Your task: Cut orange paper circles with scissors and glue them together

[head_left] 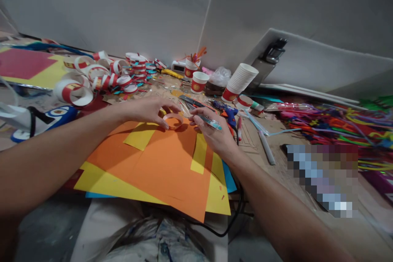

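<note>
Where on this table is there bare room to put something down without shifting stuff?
Barest: the orange sheet near you, between the two yellow strips, and the brown tabletop between the grey stick and the pipe cleaners. Crowded: cup rings back left, cups at the back. Your left hand pinches a paper ring, your right hand a teal-tipped tool.
</note>
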